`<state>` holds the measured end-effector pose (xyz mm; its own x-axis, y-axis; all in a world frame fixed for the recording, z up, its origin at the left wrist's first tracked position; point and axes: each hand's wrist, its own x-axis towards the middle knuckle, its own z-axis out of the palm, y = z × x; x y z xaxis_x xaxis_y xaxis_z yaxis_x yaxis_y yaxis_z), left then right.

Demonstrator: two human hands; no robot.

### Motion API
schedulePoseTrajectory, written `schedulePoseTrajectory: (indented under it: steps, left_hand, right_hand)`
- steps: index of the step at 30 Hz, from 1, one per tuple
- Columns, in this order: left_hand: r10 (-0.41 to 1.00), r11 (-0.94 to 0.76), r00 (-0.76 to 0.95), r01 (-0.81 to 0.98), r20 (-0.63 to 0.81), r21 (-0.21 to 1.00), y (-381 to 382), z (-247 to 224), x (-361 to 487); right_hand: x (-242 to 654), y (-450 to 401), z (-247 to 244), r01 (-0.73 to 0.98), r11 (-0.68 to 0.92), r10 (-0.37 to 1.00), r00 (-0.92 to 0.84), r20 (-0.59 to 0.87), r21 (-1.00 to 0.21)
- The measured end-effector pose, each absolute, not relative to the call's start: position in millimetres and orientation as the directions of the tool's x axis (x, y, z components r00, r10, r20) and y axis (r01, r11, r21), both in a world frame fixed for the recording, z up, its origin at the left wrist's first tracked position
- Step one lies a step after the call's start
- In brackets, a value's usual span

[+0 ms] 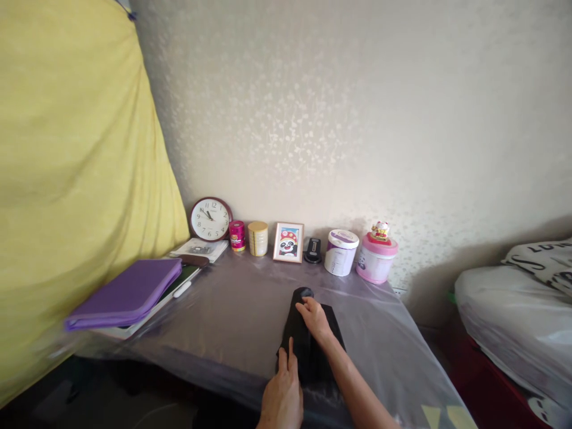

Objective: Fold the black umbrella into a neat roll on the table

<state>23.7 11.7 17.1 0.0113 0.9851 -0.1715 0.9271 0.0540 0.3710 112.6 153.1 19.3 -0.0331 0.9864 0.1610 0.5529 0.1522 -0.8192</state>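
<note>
A plastic-sheeted table stands against the wall, with a purple folder at its left and a round clock at the back. A black cloth lies mid-table. The right hand holds its upper end, fingers curled narrowly over it; the left hand is at its near-left edge — whether gripping, I cannot tell.
</note>
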Motion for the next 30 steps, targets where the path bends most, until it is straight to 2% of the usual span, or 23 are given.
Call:
schedulePoseTrajectory:
  steps: [3, 7, 11, 17, 20, 25, 30]
  left_hand:
    - [0.982, 0.051, 0.018, 0.934, -0.188, 0.354, 13, 16, 23]
    - [0.990, 0.042, 0.013, 0.927, -0.144, 0.372, 13, 9, 19]
    - [0.993, 0.038, 0.007, 0.929, -0.120, 0.368, 9, 1, 13]
    - [0.999, -0.046, 0.042, 0.927, 0.019, 0.373, 6, 13, 11]
    - [0.995, -0.080, 0.094, 0.937, -0.023, 0.341, 8, 22, 17]
    - [0.988, -0.034, 0.081, 0.946, -0.133, 0.323, 15, 20, 23]
    - [0.976, 0.001, 0.079, 0.931, -0.204, 0.366, 20, 13, 21]
  right_hand:
    - [107, 152, 16, 0.566, 0.140, 0.990, -0.070, 0.122, -0.812]
    - [103, 147, 21, 0.572, 0.174, 0.972, -0.229, 0.047, -0.801]
    - [102, 138, 30, 0.612, 0.264, 0.950, -0.298, 0.091, -0.746]
    - [104, 129, 34, 0.647, 0.355, 0.917, -0.381, 0.117, -0.675]
    - [105, 128, 36, 0.637, 0.385, 0.898, -0.427, 0.109, -0.668]
    - [107, 122, 39, 0.656, 0.455, 0.868, -0.478, 0.136, -0.602]
    - [117, 104, 34, 0.592, 0.626, 0.777, -0.527, 0.344, -0.508]
